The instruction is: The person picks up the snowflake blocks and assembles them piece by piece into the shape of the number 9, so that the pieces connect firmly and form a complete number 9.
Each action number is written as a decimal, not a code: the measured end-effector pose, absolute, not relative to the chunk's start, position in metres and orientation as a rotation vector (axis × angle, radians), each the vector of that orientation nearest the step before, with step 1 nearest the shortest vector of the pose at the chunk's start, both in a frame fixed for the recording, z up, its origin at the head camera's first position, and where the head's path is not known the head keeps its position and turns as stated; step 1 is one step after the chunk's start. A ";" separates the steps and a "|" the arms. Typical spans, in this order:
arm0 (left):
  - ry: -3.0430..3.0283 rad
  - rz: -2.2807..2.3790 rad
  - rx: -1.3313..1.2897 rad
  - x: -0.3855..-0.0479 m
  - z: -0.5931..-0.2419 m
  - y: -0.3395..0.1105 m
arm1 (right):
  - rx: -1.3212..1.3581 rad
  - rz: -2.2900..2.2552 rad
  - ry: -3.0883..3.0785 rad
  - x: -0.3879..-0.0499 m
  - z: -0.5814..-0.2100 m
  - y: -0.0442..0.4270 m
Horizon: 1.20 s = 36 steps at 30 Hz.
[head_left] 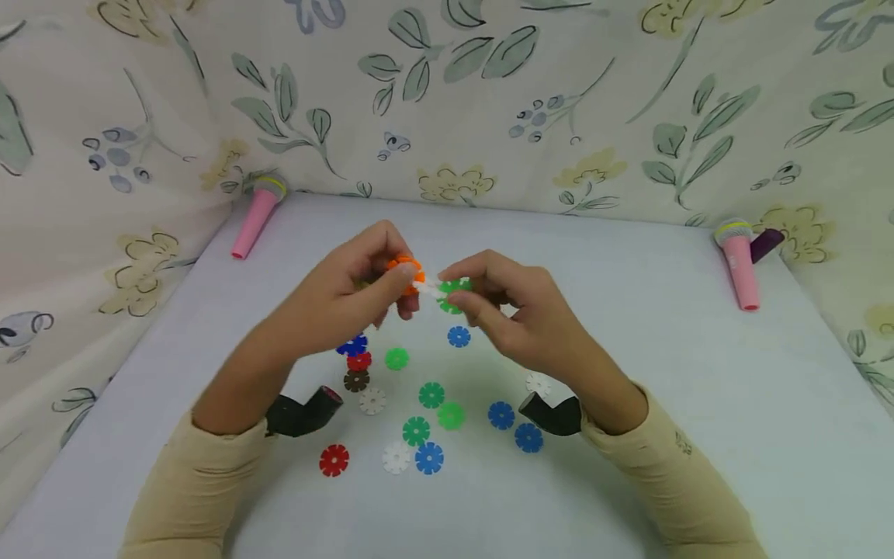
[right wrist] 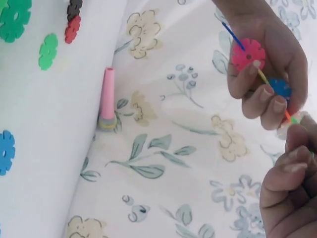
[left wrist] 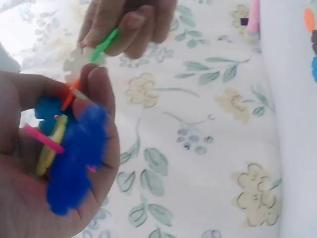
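Note:
My left hand (head_left: 342, 299) grips a linked chain of notched plastic discs, raised above the table. The chain includes a dark blue disc (left wrist: 74, 168), a pink disc (right wrist: 247, 55), a yellow disc (left wrist: 52, 144), a lighter blue disc (right wrist: 281, 88) and an orange disc (head_left: 417, 268). At its far end is a white disc (head_left: 427, 289), between the two hands. Thumb and fingers of my right hand (head_left: 524, 310) pinch a green disc (head_left: 454, 295) edge-on against the white one. Whether their slots are joined cannot be told.
Loose discs lie on the white table below the hands, among them a red disc (head_left: 334, 460), a brown disc (head_left: 356, 380) and a blue disc (head_left: 500, 415). Pink microphones stand at the back left (head_left: 254, 221) and right (head_left: 740, 268). Floral cloth (head_left: 475, 101) hangs behind.

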State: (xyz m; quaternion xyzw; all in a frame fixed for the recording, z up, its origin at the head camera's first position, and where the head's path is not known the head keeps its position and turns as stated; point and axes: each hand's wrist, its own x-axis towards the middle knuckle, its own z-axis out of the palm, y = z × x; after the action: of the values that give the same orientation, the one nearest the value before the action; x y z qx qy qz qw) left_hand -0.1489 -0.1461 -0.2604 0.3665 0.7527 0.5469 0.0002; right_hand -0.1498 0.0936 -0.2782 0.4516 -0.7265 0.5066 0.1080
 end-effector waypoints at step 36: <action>2.569 1.677 0.900 -0.146 -0.240 -0.178 | 1.753 0.180 -3.075 -0.189 -0.356 -0.021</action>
State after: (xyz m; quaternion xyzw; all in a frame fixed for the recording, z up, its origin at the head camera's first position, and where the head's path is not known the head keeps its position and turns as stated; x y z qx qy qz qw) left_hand -0.1456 -0.1776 -0.2401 0.2813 0.8032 0.5244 -0.0276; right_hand -0.1892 -0.0208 -0.3560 0.4846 -0.8501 0.0498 -0.1999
